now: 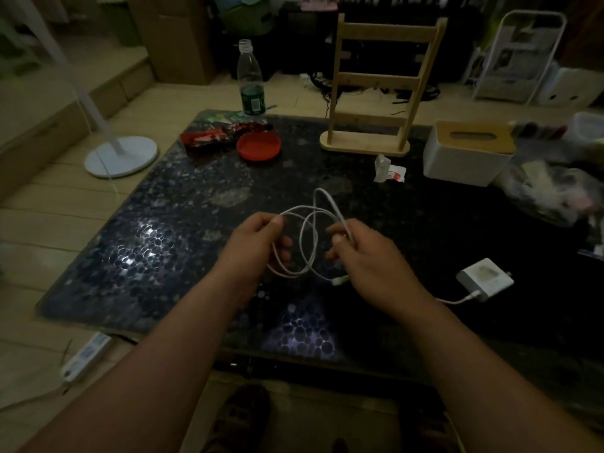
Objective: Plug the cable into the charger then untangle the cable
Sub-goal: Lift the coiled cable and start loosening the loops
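A white cable [309, 237] hangs in crossed loops between my two hands above the dark table [170, 223]. My left hand [258, 243] pinches one strand at the top left of the loops. My right hand [366, 256] grips another strand on the right side. One end of the cable runs under my right wrist to the white square charger [485, 278], which lies on the table at the right, and is plugged into it. The other plug end [340, 280] dangles just below my right hand.
A red lid [259, 146], a red wrapper [209, 138] and a plastic bottle [251, 80] stand at the back left. A wooden rack [376, 103], a white tissue box [467, 155] and a plastic bag [552, 191] are at the back right. A power strip [86, 356] lies on the floor.
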